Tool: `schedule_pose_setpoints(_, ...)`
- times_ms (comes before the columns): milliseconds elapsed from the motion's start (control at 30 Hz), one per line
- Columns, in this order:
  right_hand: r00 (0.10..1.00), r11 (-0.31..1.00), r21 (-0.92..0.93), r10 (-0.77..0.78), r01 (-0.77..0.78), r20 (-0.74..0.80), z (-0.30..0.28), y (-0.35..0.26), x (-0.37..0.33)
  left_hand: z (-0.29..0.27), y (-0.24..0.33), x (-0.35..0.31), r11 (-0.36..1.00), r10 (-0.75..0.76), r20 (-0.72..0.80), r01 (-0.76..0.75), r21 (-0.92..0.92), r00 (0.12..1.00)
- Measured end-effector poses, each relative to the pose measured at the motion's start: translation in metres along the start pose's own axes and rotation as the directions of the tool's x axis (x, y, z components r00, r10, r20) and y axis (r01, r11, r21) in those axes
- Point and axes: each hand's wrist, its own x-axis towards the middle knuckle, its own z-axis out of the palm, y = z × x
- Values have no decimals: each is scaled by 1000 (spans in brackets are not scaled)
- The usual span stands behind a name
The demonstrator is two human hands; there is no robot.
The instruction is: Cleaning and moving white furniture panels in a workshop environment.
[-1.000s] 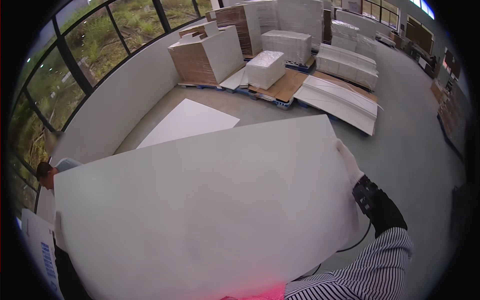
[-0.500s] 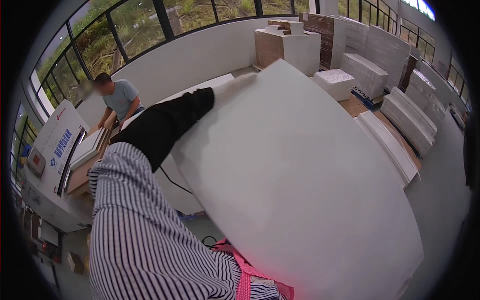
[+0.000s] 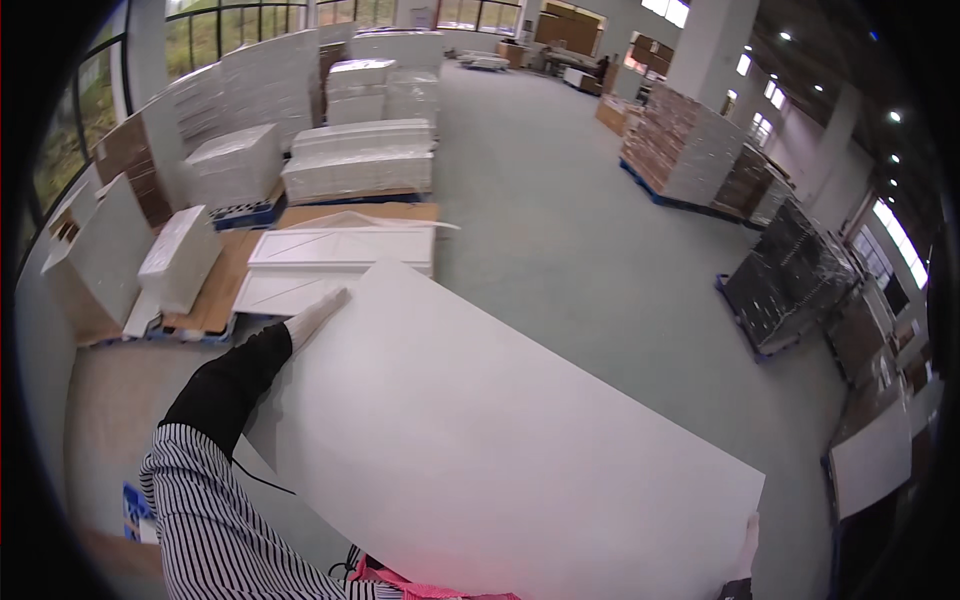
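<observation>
A large white panel [image 3: 480,430] spans the space in front of me, tilted across my body. My left hand [image 3: 322,308], at the end of a striped sleeve with a black cuff, grips the panel's far-left edge near its corner. At the lower right, my right hand [image 3: 748,548] holds the opposite edge; only a sliver of it shows, with a bit of dark cuff below. The panel hides most of the fingers of both hands. Pink cloth [image 3: 420,588] on my front touches the near edge.
Beyond the panel's far-left corner, white boards [image 3: 330,262] lie on a cardboard-covered base. Wrapped white stacks [image 3: 360,155] stand behind them on pallets. Across the grey floor [image 3: 540,190], at right, are a wrapped brown-and-white stack [image 3: 690,150] and a dark wrapped stack [image 3: 790,275].
My view has swung to the right, along with the panel. The co-worker and the machine at left have left view. My right hand has come into sight at the panel's edge.
</observation>
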Motion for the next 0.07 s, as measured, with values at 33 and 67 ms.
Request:
schedule_pose_setpoints(33, 990, 995, 28, -92, 95, -105, -9, -6, 15, 15, 24, 64, 999, 45, 108, -41, -35, 993)
schedule_pose_setpoints(67, 983, 992, 27, -121, 126, -139, -16, -16, 37, 37, 45, 122, 998, 63, 149, -59, -34, 987)
